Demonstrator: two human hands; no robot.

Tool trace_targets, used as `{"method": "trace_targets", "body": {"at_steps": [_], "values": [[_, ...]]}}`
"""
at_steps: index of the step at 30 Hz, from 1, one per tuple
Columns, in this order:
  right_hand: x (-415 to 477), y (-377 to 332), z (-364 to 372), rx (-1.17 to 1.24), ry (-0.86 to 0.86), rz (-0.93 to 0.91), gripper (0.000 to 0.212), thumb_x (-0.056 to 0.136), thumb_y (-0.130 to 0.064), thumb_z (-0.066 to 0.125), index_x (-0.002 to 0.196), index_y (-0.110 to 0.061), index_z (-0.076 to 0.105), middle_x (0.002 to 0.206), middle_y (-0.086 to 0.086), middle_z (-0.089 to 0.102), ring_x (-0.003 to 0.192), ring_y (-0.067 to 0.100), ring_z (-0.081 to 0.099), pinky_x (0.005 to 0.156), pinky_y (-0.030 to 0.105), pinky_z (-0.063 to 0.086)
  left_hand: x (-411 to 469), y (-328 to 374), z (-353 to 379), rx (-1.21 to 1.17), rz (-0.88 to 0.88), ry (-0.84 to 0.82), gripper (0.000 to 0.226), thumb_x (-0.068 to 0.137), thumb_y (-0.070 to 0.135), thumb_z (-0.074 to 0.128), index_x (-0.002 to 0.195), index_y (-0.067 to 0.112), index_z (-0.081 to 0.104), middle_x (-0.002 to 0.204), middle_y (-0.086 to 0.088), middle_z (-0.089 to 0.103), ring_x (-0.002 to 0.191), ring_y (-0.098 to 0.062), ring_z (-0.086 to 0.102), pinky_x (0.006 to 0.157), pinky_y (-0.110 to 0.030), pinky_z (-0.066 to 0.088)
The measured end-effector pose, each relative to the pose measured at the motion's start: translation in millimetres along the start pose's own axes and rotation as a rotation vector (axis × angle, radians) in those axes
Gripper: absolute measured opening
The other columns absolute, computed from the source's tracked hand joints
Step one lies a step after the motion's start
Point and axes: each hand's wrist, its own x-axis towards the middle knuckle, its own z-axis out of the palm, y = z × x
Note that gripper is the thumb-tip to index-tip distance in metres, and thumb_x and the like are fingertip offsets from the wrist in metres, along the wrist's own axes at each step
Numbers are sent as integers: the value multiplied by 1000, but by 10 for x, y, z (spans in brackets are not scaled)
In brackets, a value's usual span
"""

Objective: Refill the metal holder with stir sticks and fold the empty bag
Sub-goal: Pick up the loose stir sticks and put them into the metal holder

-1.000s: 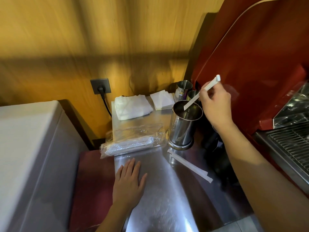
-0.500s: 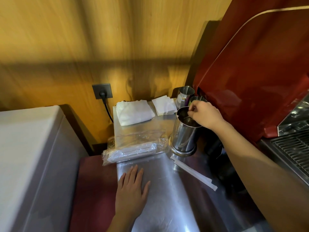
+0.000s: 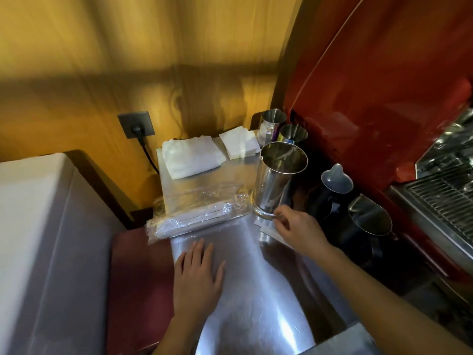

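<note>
I saw the left hand (image 3: 198, 280) lying flat on the steel worktop (image 3: 256, 316), palm down, fingers spread wide and holding nothing; it pressed on a sheet of clear plastic that I took to be the empty bag (image 3: 230, 252), though glare made its edges hard to trace. The right hand (image 3: 298, 230) reached in from the right edge and sat low at the foot of the metal holder (image 3: 277, 180), its fingers curled loosely with the fingertips (image 3: 277, 217) touching the holder's base rim. Under that hand lay a white paper-wrapped stir stick (image 3: 268, 230) on the worktop; I could not tell whether the fingers had pinched it or only rested over it.

The holder stood upright near the middle of the worktop's right edge. I could not make out any contents inside it. Just left of it, touching its base, lay a clear pack of stir sticks (image 3: 197, 219), running toward the worktop's left edge. Toward the back edge sat a folded white cloth (image 3: 192, 157) and a stack of napkins (image 3: 239, 144), with two small steel jugs (image 3: 281, 126) in the back right corner. Two dark pitchers (image 3: 358, 213) stood off the right edge beside the red machine (image 3: 371, 85).
</note>
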Motion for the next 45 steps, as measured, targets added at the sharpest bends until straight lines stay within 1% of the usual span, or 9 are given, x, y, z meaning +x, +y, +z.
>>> {"method": "trace_targets", "body": {"at_steps": [8,17,20,23,26,30,33,37,45], "values": [[9,171,226,-191,-269,134,21,86,-29,51,102,-15,51,118,8,53,105,32,54,78,37,43,-4,15,-33,12,-3,1,52,85,45,37,119,13,60,129,-10,60,117,-26,56,97,-44,42],[138,62,163,-322,-522,163,36,84,-25,52,116,-8,50,125,14,53,116,29,49,91,33,42,-12,3,-37,11,11,3,51,85,45,38,118,13,60,128,-9,61,120,-25,55,99,-43,40],[131,18,75,-218,-534,158,29,84,-25,53,105,-7,57,112,12,59,103,27,55,81,29,43,-18,-1,-44,6,8,-13,51,85,46,38,118,14,60,127,-8,61,120,-24,55,101,-39,31],[157,-67,-98,-9,-467,151,9,82,-19,51,81,-11,55,84,6,57,76,20,53,63,27,38,-23,8,-66,-15,-1,-27,51,84,46,39,116,14,62,124,-9,63,118,-25,57,100,-37,26],[235,-235,-406,110,-372,113,18,80,-18,52,63,-16,46,67,5,54,60,15,48,54,29,35,-23,7,-71,-21,-1,-23,52,84,47,37,115,14,63,122,-9,65,117,-25,57,99,-36,27],[335,-521,-936,232,-106,-50,17,85,-16,52,68,-21,51,54,-7,50,45,3,47,45,17,34,-27,2,-88,-41,-14,-33,67,92,54,15,111,14,65,119,-9,66,113,-26,59,97,-36,29],[424,-655,-1280,380,182,-137,13,89,-17,49,77,-23,52,54,-2,56,36,3,51,36,13,36,-26,-5,-63,-46,-18,-7,61,90,53,24,110,14,66,119,-10,66,111,-28,61,96,-37,30],[674,-644,-1481,517,491,-119,5,90,-19,49,85,-19,51,64,5,64,46,15,64,41,29,52,-17,1,-33,-75,-41,16,60,90,52,25,104,14,69,115,-10,69,107,-27,64,93,-37,32],[1033,-425,-1103,155,127,9,22,84,-12,56,72,-28,46,67,-2,59,56,13,62,48,22,45,-11,7,-46,-72,-34,51,74,90,56,13,97,14,73,108,-10,72,98,-27,68,88,-37,33]]}}
